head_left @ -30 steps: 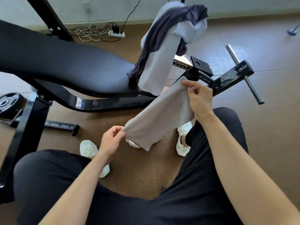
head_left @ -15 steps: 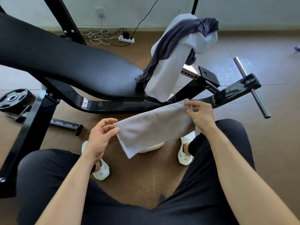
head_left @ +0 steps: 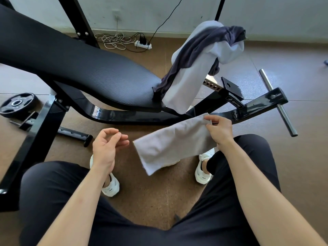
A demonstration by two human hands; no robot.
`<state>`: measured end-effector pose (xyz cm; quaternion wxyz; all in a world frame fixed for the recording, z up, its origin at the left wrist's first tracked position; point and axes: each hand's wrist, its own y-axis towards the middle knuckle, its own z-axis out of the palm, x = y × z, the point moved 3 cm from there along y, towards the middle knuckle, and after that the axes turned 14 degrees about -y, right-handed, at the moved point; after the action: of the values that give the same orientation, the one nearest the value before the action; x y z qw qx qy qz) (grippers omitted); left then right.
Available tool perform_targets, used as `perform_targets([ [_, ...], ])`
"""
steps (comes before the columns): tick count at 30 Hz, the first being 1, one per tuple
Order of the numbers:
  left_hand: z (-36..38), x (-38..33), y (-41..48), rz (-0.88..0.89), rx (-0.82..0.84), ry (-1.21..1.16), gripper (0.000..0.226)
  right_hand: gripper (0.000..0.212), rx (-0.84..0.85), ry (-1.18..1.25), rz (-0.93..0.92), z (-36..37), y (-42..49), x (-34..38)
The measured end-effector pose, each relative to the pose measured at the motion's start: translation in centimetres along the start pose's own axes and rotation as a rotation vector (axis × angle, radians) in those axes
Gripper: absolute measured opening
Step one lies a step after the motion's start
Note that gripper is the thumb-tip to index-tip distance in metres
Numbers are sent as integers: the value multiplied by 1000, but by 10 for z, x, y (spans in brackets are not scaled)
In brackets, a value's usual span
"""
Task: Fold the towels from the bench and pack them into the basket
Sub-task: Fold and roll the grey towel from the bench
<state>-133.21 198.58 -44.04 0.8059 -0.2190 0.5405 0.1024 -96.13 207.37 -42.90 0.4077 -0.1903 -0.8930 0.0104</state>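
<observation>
A seated person looks down at their own two hands, working in front of a black padded bench [head_left: 79, 68]. The right hand [head_left: 219, 134] pinches the top end of a pale grey towel [head_left: 168, 146], already doubled into a long strip. The strip hangs slanting down to the left, in the air above the brown floor between the person's knees. The left hand [head_left: 106, 148] is empty, fingers loosely curled, just beside the strip's free lower end but not touching it. The step in hand appears to be the folding of this one towel. The next move probably calls for the left hand to catch that loose end and bring it up to meet the pinched end, keeping the edges lined up. Three towels can be counted: the one being held, plus a white towel [head_left: 188, 86] and a dark grey towel [head_left: 204, 41] draped together over the raised right end of the bench. Whether more are hidden under those two cannot be told. No basket is in view, so packing looks some way off. One weight plate [head_left: 17, 103] lies on the floor at the left, and one power strip [head_left: 143, 44] lies by the far wall.
</observation>
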Motion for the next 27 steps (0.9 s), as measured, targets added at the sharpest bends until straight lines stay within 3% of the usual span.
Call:
perform_targets([
  [3,2,3,1,-20,31,-22,19,33,78,8,-68,2,-5,6],
  [8,10,7,-3,-51,100,59,18,32,214,-255,-355,18,-19,17],
  [10,14,9,-4,-59,139,117,22,31,228,-246,-393,17,-24,23],
  [14,21,11,-7,-56,231,268,32,34,309,-112,-355,11,-32,28],
  [18,27,12,-11,-67,362,396,50,37,548,366,-268,0,-43,32],
  [22,30,21,-13,-83,575,780,83,38,521,546,-232,-4,-43,35],
  [24,27,30,-13,-127,633,964,63,38,486,560,-207,-3,-41,34],
  [27,23,37,-12,-187,621,996,27,39,380,500,-176,-3,-34,30],
])
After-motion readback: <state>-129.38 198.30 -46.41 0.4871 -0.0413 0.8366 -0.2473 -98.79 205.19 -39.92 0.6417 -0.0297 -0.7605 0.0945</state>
